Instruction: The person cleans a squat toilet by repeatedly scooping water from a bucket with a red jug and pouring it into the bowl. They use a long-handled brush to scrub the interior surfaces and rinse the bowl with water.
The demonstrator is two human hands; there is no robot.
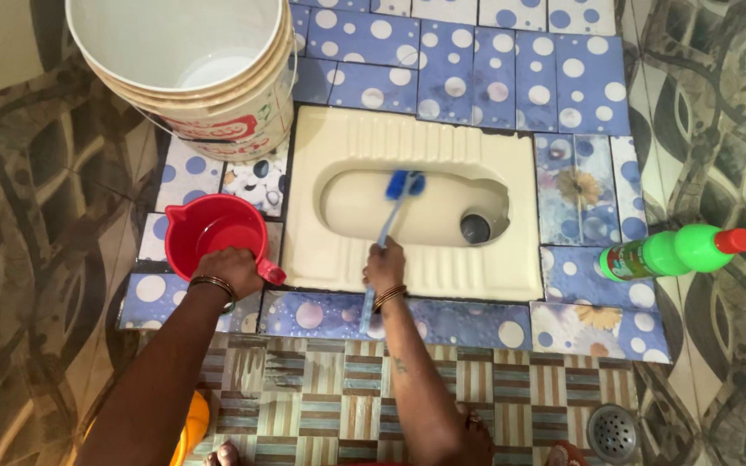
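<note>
Right hand (pixel 385 266) grips a blue toilet brush (pixel 395 200) inside the squat toilet pan (pixel 347 147), left hand (pixel 230 269) clasps a red mug (pixel 216 233); hard scrubbing might splash dirty water.

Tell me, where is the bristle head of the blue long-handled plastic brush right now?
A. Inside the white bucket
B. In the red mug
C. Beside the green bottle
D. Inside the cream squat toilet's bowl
D: the blue long-handled plastic brush, gripped by the right hand, reaches into the cream squat toilet.
</note>
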